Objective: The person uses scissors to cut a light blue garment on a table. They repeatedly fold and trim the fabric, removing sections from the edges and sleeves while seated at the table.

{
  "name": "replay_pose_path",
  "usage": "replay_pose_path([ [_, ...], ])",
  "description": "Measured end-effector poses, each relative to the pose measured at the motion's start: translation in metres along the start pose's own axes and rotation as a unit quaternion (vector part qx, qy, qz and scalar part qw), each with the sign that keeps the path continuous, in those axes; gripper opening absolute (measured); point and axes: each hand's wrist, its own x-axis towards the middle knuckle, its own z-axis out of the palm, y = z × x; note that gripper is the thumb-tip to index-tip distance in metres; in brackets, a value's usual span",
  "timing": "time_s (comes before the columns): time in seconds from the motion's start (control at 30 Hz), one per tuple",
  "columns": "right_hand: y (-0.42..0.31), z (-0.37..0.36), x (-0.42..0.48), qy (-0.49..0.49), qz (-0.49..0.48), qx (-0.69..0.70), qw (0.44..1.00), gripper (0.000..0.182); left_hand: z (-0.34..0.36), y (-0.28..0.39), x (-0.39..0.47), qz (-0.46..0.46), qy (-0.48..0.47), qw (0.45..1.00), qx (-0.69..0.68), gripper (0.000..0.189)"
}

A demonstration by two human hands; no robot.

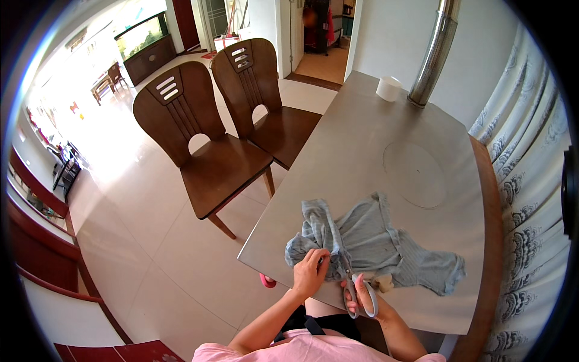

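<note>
A grey-blue garment lies crumpled across the near part of the metal-topped table. My left hand pinches a bunched fold on the garment's left side. In my right hand is a pair of scissors with grey handles, thumb and fingers in the loops. Their blades point away from me, up against the cloth beside my left hand. Fabric partly hides the blade tips, so I cannot tell how far they are spread. A small beige piece, perhaps cloth, lies by the garment's near edge, right of the scissors.
A shiny metal pipe rises from the table's far end, beside a white roll. A round lid outline marks the tabletop. Two wooden chairs stand along the left side. A patterned curtain hangs at the right.
</note>
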Motion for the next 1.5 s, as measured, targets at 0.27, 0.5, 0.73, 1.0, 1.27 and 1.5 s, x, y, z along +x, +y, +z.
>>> replay_pose_path([
  [0.27,-0.018,0.002,0.001,-0.019,0.074,-0.015,0.997,0.078,-0.001,-0.002,-0.001,0.027,-0.005,1.0,0.006,0.012],
  [0.5,-0.028,0.006,0.021,-0.003,0.047,-0.088,0.995,0.084,-0.004,-0.002,-0.001,0.014,-0.015,1.0,-0.004,0.011],
  [0.73,-0.023,0.013,0.021,0.056,0.048,-0.064,0.995,0.083,-0.005,-0.004,-0.001,0.005,-0.007,0.999,-0.053,0.012],
  [1.0,-0.022,0.012,0.03,0.017,0.05,-0.024,0.998,0.089,-0.003,-0.01,-0.002,0.063,-0.006,0.996,-0.069,0.013],
  [1.27,-0.025,0.016,0.031,0.037,0.044,-0.024,0.998,0.085,-0.006,-0.007,-0.001,0.038,-0.014,0.995,-0.095,0.013],
  [1.5,-0.019,0.016,0.015,-0.011,0.073,0.044,0.996,0.088,-0.004,-0.007,-0.006,0.023,0.008,0.994,-0.107,0.012],
])
